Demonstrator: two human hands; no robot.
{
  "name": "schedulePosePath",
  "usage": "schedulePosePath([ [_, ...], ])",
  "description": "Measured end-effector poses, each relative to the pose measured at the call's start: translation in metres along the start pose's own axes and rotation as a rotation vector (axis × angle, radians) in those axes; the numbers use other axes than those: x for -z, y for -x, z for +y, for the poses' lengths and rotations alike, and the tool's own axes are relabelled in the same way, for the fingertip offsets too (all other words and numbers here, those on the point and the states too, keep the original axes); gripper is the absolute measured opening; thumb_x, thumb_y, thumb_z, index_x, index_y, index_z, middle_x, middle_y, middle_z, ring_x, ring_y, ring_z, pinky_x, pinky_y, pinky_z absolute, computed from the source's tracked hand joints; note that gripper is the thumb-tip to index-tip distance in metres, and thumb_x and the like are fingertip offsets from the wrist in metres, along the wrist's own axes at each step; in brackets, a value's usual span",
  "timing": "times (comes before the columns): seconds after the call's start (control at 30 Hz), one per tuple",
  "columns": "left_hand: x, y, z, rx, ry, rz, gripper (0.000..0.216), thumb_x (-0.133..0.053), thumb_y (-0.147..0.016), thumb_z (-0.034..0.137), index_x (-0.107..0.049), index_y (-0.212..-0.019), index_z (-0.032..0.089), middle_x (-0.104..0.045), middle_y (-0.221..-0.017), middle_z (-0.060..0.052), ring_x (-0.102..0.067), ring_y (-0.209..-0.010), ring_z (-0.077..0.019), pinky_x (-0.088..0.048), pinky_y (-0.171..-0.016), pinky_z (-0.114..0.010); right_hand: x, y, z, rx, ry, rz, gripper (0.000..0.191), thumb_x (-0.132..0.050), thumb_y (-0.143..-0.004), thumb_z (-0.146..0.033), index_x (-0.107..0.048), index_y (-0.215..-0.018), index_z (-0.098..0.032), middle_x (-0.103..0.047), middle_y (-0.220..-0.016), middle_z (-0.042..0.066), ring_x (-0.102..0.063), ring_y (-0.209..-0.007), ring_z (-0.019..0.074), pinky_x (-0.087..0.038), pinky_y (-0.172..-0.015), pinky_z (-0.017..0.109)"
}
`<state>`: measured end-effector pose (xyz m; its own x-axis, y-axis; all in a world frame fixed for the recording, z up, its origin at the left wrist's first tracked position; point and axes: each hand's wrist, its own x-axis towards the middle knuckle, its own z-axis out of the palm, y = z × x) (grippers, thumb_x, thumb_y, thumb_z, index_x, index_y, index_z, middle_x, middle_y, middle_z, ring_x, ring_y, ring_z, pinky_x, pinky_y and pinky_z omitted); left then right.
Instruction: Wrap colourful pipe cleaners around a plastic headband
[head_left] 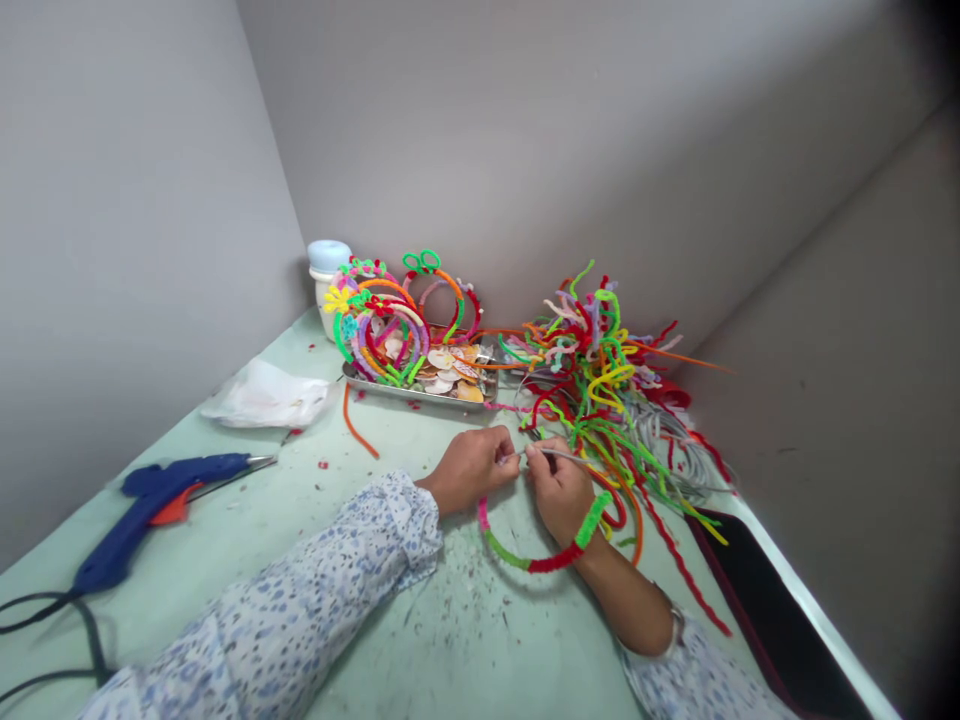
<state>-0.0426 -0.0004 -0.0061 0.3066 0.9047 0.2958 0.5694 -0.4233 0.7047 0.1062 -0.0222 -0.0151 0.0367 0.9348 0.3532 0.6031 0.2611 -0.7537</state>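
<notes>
My left hand (471, 467) and my right hand (559, 485) meet over the pale green table (315, 560), both pinched on a headband (540, 558). The band's bare grey end runs between my fingertips; its lower arc is wrapped in pink, green and red pipe cleaner and curves under my right wrist. Both sleeves are blue-flecked white. Just right of my hands lies a tangled heap of loose pipe cleaners (600, 390) in several colours.
A metal tray (420, 392) holds finished wrapped headbands (379, 320) and shell-like pieces. A white jar (327, 272) stands behind it. A blue glue gun (154, 500) with its cord lies at left, beside a plastic bag (266, 395). A dark tray (757, 600) sits at right.
</notes>
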Motion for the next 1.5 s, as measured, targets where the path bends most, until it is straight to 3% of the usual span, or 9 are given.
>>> schedulePosePath([
  [0.3, 0.0060, -0.0018, -0.0019, 0.085, 0.275, -0.066, 0.027, -0.047, -0.081, 0.039, -0.059, -0.080, 0.015, -0.058, -0.067, 0.000, -0.049, -0.062, -0.0112, -0.035, -0.055, -0.021, -0.0015, -0.0011, 0.0035, -0.110, -0.110, 0.098, 0.029, -0.043, -0.085, -0.045, -0.054, -0.081, -0.019, -0.052, -0.053, -0.003, -0.050, -0.048, 0.0151, -0.039, -0.051, 0.025],
  [0.53, 0.0053, -0.0023, -0.0033, 0.101, 0.284, -0.109, 0.031, -0.047, -0.081, 0.041, -0.058, -0.071, 0.014, -0.054, -0.060, 0.001, -0.045, -0.056, -0.0101, -0.032, -0.052, -0.021, -0.0028, -0.0020, 0.0053, -0.135, -0.156, 0.127, 0.028, -0.045, -0.084, -0.046, -0.054, -0.084, -0.019, -0.053, -0.054, -0.003, -0.050, -0.047, 0.0140, -0.040, -0.050, 0.025],
  [0.83, 0.0045, -0.0024, -0.0047, 0.084, 0.359, -0.057, 0.027, -0.047, -0.081, 0.039, -0.053, -0.070, 0.015, -0.050, -0.060, 0.003, -0.043, -0.057, -0.0091, -0.032, -0.053, -0.020, -0.0048, -0.0014, 0.0061, -0.148, -0.201, 0.028, 0.035, -0.045, -0.084, -0.050, -0.057, -0.073, -0.018, -0.054, -0.055, -0.002, -0.051, -0.052, 0.0147, -0.040, -0.052, 0.025],
  [1.07, 0.0044, -0.0012, -0.0022, 0.040, 0.312, -0.056, 0.024, -0.047, -0.082, 0.035, -0.056, -0.075, 0.014, -0.054, -0.064, 0.001, -0.045, -0.059, -0.0097, -0.034, -0.055, -0.021, -0.0064, -0.0013, 0.0060, -0.168, -0.328, -0.014, 0.041, -0.044, -0.084, -0.052, -0.057, -0.068, -0.017, -0.054, -0.055, -0.001, -0.050, -0.050, 0.0126, -0.040, -0.050, 0.024],
  [1.5, 0.0029, 0.0000, -0.0013, 0.019, 0.286, -0.058, 0.022, -0.047, -0.082, 0.033, -0.057, -0.076, 0.015, -0.056, -0.065, 0.001, -0.046, -0.059, -0.0095, -0.034, -0.055, -0.020, -0.0032, -0.0006, -0.0017, -0.209, -0.344, 0.009, 0.040, -0.046, -0.084, -0.050, -0.061, -0.070, -0.015, -0.056, -0.053, 0.000, -0.049, -0.049, 0.0128, -0.040, -0.050, 0.025],
])
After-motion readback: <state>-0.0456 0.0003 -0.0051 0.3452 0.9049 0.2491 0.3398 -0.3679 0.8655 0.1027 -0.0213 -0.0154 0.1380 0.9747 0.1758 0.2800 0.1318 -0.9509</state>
